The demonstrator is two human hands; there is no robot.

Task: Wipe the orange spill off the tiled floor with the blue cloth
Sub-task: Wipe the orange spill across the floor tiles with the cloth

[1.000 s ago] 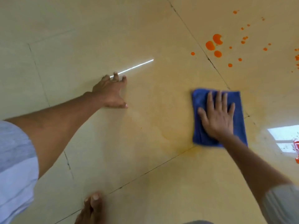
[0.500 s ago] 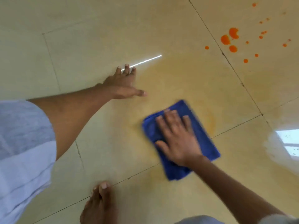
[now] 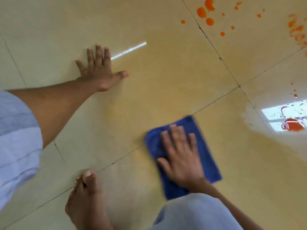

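Observation:
The folded blue cloth [image 3: 204, 145] lies flat on the cream tiled floor [image 3: 166, 77], low and right of centre. My right hand [image 3: 181, 155] presses down on it, fingers spread. My left hand [image 3: 98, 70] rests flat on the floor at the upper left, fingers apart, holding nothing. Orange drops [image 3: 208, 13] dot the tile at the top right. More orange splatter [image 3: 297, 32] runs along the right edge, and an orange puddle [image 3: 293, 124] sits at the right. A faint orange smear tints the tiles around the cloth.
My bare foot [image 3: 86, 196] stands on the floor at the bottom, left of the cloth. A grey-clad knee [image 3: 196, 213] fills the bottom edge. A bright window reflection [image 3: 272, 113] lies on the floor around the puddle.
My right hand has dragged the cloth down and toward me, first leftward, then back to the right. My left hand stays planted. The view has tilted down, showing more foot and knee.

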